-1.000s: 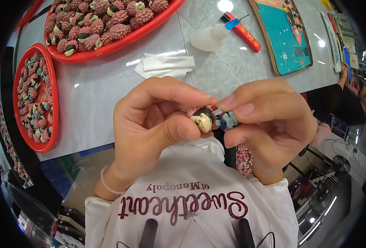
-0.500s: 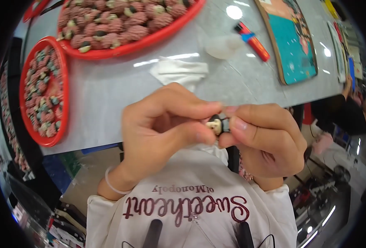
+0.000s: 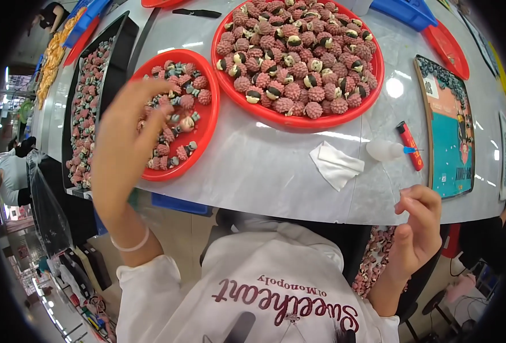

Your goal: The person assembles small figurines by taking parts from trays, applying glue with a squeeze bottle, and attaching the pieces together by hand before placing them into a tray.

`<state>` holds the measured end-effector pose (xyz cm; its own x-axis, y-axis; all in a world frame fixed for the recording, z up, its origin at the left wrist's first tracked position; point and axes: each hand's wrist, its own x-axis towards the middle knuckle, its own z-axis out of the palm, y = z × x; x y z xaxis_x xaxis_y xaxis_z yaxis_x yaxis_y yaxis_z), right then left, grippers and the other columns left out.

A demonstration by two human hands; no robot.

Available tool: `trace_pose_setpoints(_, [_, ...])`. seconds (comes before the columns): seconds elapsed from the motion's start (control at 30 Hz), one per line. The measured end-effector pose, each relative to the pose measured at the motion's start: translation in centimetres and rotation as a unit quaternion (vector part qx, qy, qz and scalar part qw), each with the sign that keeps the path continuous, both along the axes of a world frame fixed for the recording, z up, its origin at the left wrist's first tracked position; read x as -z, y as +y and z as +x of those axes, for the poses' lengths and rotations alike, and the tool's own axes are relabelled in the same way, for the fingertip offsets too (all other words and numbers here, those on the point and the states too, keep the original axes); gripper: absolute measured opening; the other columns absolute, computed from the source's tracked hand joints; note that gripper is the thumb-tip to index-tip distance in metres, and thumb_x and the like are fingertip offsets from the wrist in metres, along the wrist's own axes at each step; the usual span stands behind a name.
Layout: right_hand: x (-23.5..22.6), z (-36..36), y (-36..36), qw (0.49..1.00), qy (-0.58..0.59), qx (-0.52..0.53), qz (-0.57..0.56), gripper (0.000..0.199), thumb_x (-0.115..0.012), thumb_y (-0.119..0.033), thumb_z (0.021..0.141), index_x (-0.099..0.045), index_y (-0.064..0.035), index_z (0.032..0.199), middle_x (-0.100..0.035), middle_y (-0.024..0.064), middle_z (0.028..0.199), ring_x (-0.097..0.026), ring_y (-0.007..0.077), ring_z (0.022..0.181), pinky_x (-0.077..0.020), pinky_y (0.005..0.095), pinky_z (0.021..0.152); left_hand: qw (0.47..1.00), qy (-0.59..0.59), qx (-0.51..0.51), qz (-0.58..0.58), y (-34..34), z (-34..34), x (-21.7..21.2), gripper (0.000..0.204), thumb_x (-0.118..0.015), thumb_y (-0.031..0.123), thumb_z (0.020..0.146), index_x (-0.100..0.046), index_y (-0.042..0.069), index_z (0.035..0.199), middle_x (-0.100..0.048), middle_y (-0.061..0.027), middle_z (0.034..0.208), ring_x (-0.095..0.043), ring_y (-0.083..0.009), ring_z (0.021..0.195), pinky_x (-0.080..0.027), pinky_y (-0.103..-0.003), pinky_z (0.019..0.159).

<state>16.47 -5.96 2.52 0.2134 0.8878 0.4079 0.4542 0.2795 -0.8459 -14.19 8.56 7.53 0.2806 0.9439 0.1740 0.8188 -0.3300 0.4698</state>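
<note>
Left hand (image 3: 118, 137): reached over the small red round tray (image 3: 212, 128), fingers loosely curved and parted from the thumb; no gripped piece could be made out, and the palm side was hidden. Miniature figurines (image 3: 187, 101), with knobbly pink heads and blue-grey parts, lay loose in that tray, below the fingertips and to their right. Right hand (image 3: 417, 234): raised near the front edge of the grey table (image 3: 253, 171), half curled, thumb apart from the fingers, holding nothing visible. Black bin (image 3: 121, 63): left of and beyond the left hand, filled with similar pink and blue-grey pieces. Large red round tray (image 3: 298, 124): right of and beyond the left hand, heaped with pink-haired doll heads (image 3: 292, 90). Folded white cloth (image 3: 337, 166): left of and beyond the right hand. Translucent squeeze bottle (image 3: 382, 151), blue-tipped: lying nearer that hand. Red black-ended stick (image 3: 408, 143): directly beyond it. Teal-and-peach illustrated board (image 3: 452, 154): beyond the right hand, rightward.
</note>
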Motion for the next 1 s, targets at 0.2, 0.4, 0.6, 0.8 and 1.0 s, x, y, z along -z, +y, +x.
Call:
trace_pose_setpoints(0.2, [-0.4,0.5,0.3,0.998,0.044,0.029,-0.017,0.014,-0.057,-0.004,0.077,-0.060,0.0037,0.088,-0.055,0.0139,0.084,-0.051,0.0172,0.071,-0.0407,0.0246,0.063,0.981,-0.017,0.189,0.032,6.0,6.3,-2.1,0.019,-0.054,0.011,0.082,-0.056,0.004,0.100,-0.056,-0.0079,0.099,-0.055,-0.0149,0.085,-0.044,-0.027,0.076])
trace_pose_setpoints(0.4, [-0.3,1.9,0.1,0.999,0.034,0.036,-0.016,0.011,-0.053,0.001,0.078,-0.058,0.0044,0.087,-0.053,0.0112,0.083,-0.048,0.0143,0.069,-0.0384,0.0227,0.062,0.967,0.036,0.250,-0.008,11.3,8.5,1.5,0.019,-0.064,0.012,0.073,-0.053,0.004,0.087,-0.049,-0.0051,0.078,-0.052,-0.0135,0.072,-0.045,-0.025,0.068])
trace_pose_setpoints(0.6, [0.4,2.8,1.7,0.994,0.039,0.099,-0.037,0.021,-0.056,0.000,0.075,-0.058,0.0035,0.096,-0.057,0.0094,0.089,-0.050,0.0140,0.081,-0.0396,0.0235,0.073,0.896,-0.301,0.272,-0.179,5.2,9.2,0.2,0.013,-0.059,0.004,0.078,-0.054,0.000,0.089,-0.056,-0.0076,0.092,-0.057,-0.0104,0.078,-0.044,-0.022,0.066])
trace_pose_setpoints(0.8, [2.4,0.4,4.7,0.988,0.065,-0.043,-0.136,0.030,-0.059,-0.004,0.074,-0.056,0.0052,0.103,-0.059,0.0105,0.102,-0.053,0.0162,0.093,-0.0383,0.0274,0.083,0.785,-0.507,0.209,-0.287,-4.3,10.2,2.3,0.026,-0.066,-0.004,0.066,-0.047,0.003,0.082,-0.057,-0.0137,0.076,-0.057,-0.0187,0.072,-0.044,-0.026,0.062])
trace_pose_setpoints(1.0, [1.3,0.6,2.7,0.978,0.169,-0.018,-0.119,0.028,-0.059,-0.008,0.081,-0.054,0.0061,0.104,-0.057,0.0095,0.100,-0.055,0.0127,0.085,-0.0436,0.0225,0.074,0.685,-0.590,0.200,-0.378,-6.3,11.3,7.0,0.031,-0.067,0.025,0.076,-0.056,-0.001,0.090,-0.058,-0.0178,0.093,-0.058,-0.0199,0.075,-0.046,-0.024,0.062])
